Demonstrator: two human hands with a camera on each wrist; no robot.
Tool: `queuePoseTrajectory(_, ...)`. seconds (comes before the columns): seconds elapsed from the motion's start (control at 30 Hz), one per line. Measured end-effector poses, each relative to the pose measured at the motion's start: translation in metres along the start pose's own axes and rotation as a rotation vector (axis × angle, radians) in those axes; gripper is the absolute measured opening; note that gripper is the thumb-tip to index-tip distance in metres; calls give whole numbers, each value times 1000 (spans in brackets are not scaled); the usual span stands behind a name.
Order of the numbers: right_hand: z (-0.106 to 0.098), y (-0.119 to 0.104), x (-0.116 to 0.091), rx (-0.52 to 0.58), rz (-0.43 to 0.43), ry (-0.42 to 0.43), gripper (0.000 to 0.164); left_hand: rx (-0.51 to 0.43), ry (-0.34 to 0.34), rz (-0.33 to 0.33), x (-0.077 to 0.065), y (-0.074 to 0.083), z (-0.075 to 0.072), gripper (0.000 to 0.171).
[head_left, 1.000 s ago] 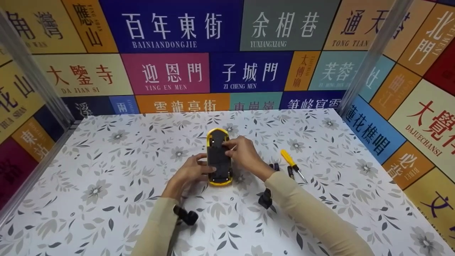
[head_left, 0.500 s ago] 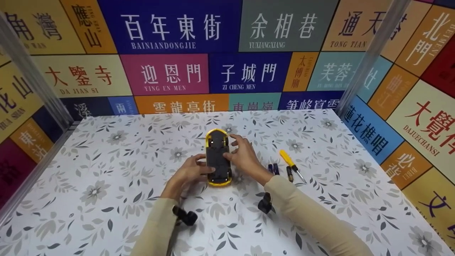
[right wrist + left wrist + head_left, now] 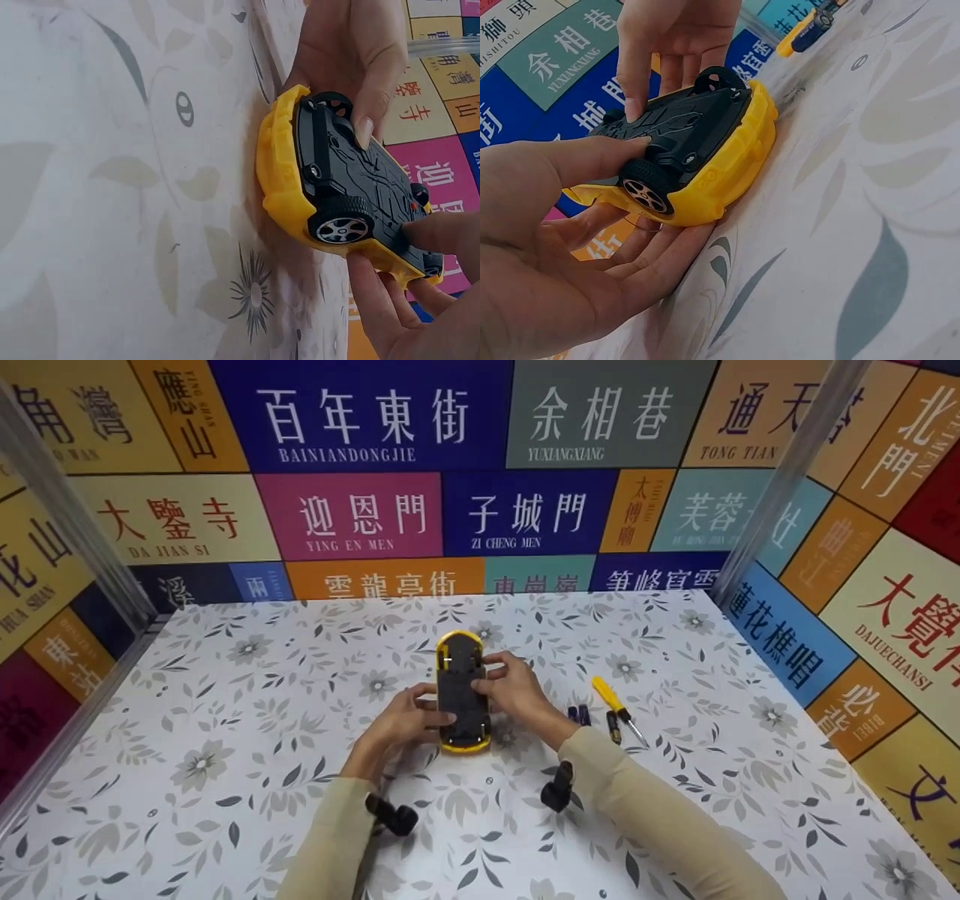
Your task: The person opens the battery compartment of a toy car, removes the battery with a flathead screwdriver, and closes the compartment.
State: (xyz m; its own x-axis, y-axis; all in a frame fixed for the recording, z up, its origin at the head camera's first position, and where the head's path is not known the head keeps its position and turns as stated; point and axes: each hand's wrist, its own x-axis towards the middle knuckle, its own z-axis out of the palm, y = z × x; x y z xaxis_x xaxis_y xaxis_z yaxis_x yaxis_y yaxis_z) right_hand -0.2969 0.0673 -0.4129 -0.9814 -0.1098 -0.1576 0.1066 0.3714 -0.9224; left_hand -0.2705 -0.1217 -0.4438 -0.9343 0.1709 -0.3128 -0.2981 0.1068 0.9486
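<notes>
A yellow toy car [image 3: 463,690] is held upside down over the patterned tabletop, its black underside facing up. On its left side my left hand [image 3: 409,718] grips it, with the thumb on the underside and the fingers beneath the body, as the left wrist view shows. My right hand [image 3: 516,688] holds the opposite side, thumb on the underside and fingers along the yellow edge. Black wheels with silver rims show on the car [image 3: 334,187] in the right wrist view. The parts of the body under the fingers are hidden.
Right of the hands lie two dark batteries [image 3: 579,715] side by side and another battery [image 3: 613,727]. Beside that one is a screwdriver [image 3: 613,701] with a yellow handle. Lettered panels [image 3: 360,514] stand behind and at both sides of the table [image 3: 247,682].
The right fingers were on the car's underside, then spread at its right edge; now they sit lower against that side. The left hand and the car have hardly moved.
</notes>
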Motion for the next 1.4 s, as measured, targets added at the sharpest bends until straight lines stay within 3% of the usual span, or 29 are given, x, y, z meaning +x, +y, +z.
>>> queuePoseTrajectory(0.2,1,5,1,42,-13,15,48,-27,4,-1,1,-1,0,61)
queuePoseTrajectory(0.5,8,7,-5,78,-39,40,51,3,77,2,2,1,-1,48)
queuePoseTrajectory(0.8,12,9,-8,104,-58,60,48,-31,74,13,1,1,-4,42)
queuePoseTrajectory(1.0,12,13,-10,129,-55,62,48,-12,67,17,1,1,-3,46)
queuePoseTrajectory(1.4,9,22,-17,159,-84,51,48,-4,73,-39,6,1,-4,54)
